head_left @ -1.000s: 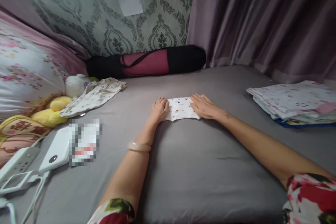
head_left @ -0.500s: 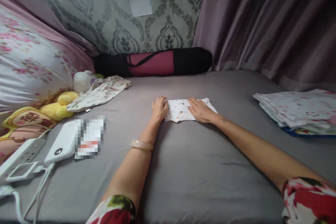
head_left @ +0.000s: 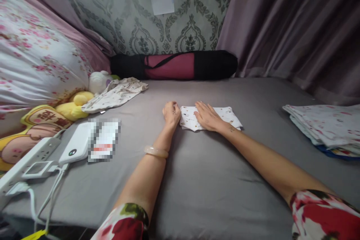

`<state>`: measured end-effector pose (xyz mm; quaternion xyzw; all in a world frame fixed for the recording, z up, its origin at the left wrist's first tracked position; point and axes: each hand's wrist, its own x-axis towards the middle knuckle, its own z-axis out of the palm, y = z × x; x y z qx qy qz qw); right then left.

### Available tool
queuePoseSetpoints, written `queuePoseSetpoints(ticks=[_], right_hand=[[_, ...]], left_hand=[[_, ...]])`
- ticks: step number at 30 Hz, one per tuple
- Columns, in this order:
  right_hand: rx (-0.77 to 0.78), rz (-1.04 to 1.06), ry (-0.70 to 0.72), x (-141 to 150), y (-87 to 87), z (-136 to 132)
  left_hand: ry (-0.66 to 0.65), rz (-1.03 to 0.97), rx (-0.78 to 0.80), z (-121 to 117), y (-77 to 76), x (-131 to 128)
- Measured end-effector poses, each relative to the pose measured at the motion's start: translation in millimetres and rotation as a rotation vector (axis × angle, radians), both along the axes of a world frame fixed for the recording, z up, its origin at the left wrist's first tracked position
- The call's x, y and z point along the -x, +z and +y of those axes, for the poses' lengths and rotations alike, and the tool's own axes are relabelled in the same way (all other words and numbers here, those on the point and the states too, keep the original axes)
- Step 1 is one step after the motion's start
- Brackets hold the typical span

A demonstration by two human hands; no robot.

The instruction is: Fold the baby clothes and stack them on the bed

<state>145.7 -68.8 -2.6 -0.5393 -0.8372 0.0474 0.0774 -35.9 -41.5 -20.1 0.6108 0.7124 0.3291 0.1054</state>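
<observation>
A folded white cloth (head_left: 189,119) with a small dark and orange print lies flat on the grey sheet in front of me. My right hand (head_left: 207,117) rests flat on its middle, fingers stretched out and slightly apart. Beside the cloth's left edge, my left hand (head_left: 171,113) is closed with its fingers curled. Whatever those fingers hold, if anything, is hidden. A pale bangle (head_left: 156,152) circles my left forearm.
At the right lies a stack of folded fabrics (head_left: 327,122). A crumpled printed garment (head_left: 118,94) sits at the back left near plush toys (head_left: 71,110). A power bank (head_left: 78,142), cables and a power strip (head_left: 30,161) occupy the left. A black and red long bag (head_left: 170,66) lies along the wall.
The view has swung slightly left. My left hand has curled up more at the cloth's left edge. My right hand has shifted left on the cloth, uncovering more of its right end.
</observation>
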Motion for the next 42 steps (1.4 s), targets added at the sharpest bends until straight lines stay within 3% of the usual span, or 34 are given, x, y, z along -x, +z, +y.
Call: queuePoseSetpoints(ticks=[5, 11, 22, 29, 37, 42], right_hand=[[-0.004, -0.029, 0.003, 0.2, -11.1, 2.7], [0.08, -0.029, 0.004, 3.7, 1.4, 4.6], [0.005, 0.03, 0.047, 53.4, 8.1, 2.2], [0.03, 0.062, 0.016, 71.5, -5.2, -1.2], [0.101, 0.21, 0.077, 62.5, -2.9, 4.9], [0.064, 0.4, 0.002, 23.3, 15.3, 8.8]], left_hand=[[0.025, -0.061, -0.017, 0.6, 0.4, -0.2], [0.033, -0.113, -0.034, 0.4, 0.4, -1.0], [0.026, -0.145, -0.037, 1.3, 1.5, 0.6], [0.088, -0.238, -0.03, 2.7, 7.6, 10.2], [0.073, -0.198, 0.074, 2.3, 9.0, 14.5], [0.061, -0.051, 0.158, -3.6, 12.5, 11.0]])
